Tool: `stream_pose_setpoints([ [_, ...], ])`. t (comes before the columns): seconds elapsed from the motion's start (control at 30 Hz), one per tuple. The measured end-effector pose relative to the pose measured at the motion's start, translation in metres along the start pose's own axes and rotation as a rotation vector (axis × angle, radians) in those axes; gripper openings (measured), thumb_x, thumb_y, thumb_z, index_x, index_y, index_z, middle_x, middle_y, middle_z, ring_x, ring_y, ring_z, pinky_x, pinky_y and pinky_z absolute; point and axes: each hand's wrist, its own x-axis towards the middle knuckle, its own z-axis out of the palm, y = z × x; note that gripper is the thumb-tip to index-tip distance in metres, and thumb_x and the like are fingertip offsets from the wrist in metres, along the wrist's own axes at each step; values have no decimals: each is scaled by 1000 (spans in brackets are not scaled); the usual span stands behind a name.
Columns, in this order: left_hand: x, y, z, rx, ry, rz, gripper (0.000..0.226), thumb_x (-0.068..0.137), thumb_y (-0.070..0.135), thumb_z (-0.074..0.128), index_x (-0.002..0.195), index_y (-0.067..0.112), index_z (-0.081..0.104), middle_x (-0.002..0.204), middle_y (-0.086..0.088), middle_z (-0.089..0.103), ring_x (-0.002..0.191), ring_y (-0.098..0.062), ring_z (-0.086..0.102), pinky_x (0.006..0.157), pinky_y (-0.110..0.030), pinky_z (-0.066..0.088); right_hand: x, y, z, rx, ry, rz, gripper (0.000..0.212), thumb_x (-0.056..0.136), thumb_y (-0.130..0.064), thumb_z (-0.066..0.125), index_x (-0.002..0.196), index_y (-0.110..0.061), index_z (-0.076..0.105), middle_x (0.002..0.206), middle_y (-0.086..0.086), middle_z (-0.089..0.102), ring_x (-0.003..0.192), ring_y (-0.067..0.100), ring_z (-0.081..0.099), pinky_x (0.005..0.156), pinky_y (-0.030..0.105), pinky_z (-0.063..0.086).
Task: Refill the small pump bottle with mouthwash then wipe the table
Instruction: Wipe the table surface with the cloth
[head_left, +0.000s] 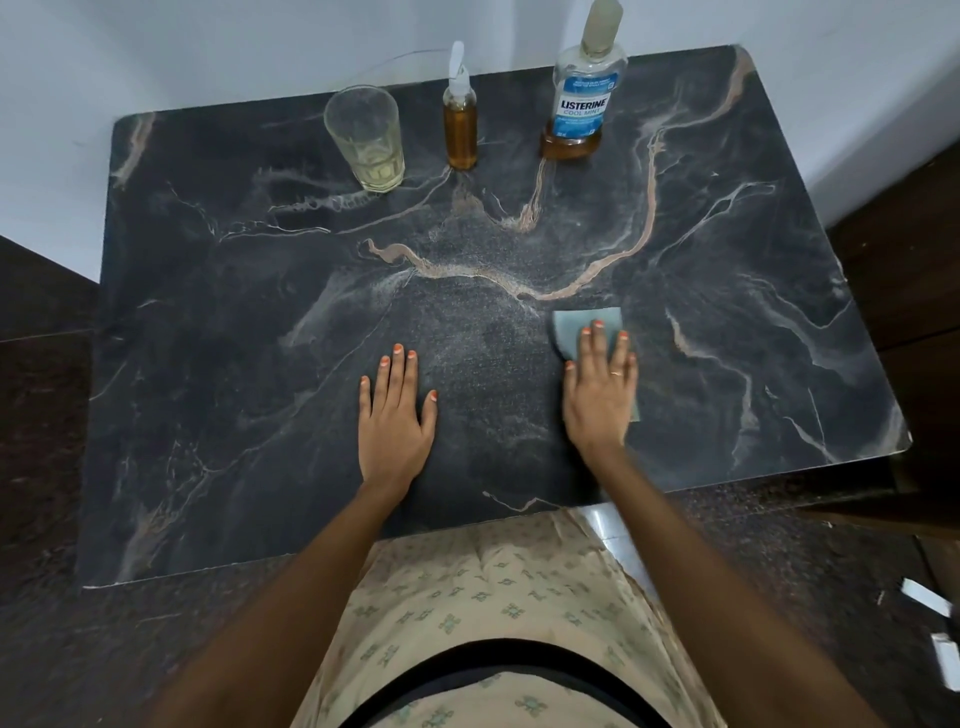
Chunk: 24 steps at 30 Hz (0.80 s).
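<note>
On the dark marble-look table, near the front edge, both hands are palm down. The left hand lies flat on the bare top around the middle, fingers straight and only slightly fanned, holding nothing. The right hand sits just to its right, well clear of it, and presses flat on a blue-grey cloth. Its fingers are stretched out over the fabric, not curled or pinching, and the cloth sticks out past the fingertips and a bit along the right side of the hand. Orange nail polish on both hands, plus a thin ring on the right one.

Way at the back, near the wall, three things stand upright in a row, well apart from the hands. The small pump bottle is in the middle, with a white pump head on top and amber liquid almost up to its neck. Right of it is the mouthwash bottle, blue Listerine Cool Mint label, cap on, just a shallow layer of amber at the bottom. Left of the pump bottle is a clear glass with a little pale yellowish liquid in it.

Some pale hazy streaks show on the tabletop between the hands and the bottles. Dark floor all around the table.
</note>
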Motion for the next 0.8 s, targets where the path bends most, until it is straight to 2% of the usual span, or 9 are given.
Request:
stream_pose_setpoints([
  [0.17, 0, 1, -1, 7, 6, -5, 55, 96, 33, 34, 144, 16, 14, 154, -2, 14, 142, -15, 9, 116, -37, 1, -16, -66, 17, 43, -80, -237, 51, 99, -29, 23, 145, -15, 5, 156, 3, 1, 142, 28, -6, 114, 41, -6],
  [0.37, 1, 1, -1, 14, 11, -3, 55, 95, 37, 29, 144, 16, 15, 154, -2, 15, 141, -13, 8, 115, -37, 1, -16, -55, 19, -43, -58, -285, 51, 99, -29, 26, 145, -15, 9, 155, 0, 9, 142, 28, 5, 115, 48, 1],
  [0.53, 0, -1, 0, 9, 5, -3, 57, 93, 41, 22, 145, 18, 12, 154, 0, 13, 138, -8, 1, 115, -35, 0, -2, -8, 7, -16, -1, -141, 50, 97, -24, 33, 144, -14, 18, 154, 4, 14, 142, 29, 8, 115, 46, 4],
  [0.7, 8, 1, -2, 21, 5, -5, 61, 90, 46, 15, 145, 18, 14, 154, -1, 14, 141, -14, 9, 115, -39, 2, 25, 45, -12, -2, 75, 73, 49, 98, -20, 30, 144, -9, 14, 155, 9, 11, 143, 29, 2, 115, 44, -2],
  [0.8, 13, 2, -3, 6, 3, -17, 61, 90, 46, 16, 145, 18, 13, 154, -1, 12, 142, -14, 7, 116, -41, 3, 39, 47, -19, 17, 81, 93, 48, 99, -20, 27, 143, -5, 13, 155, 11, 10, 143, 28, 1, 116, 42, -2],
])
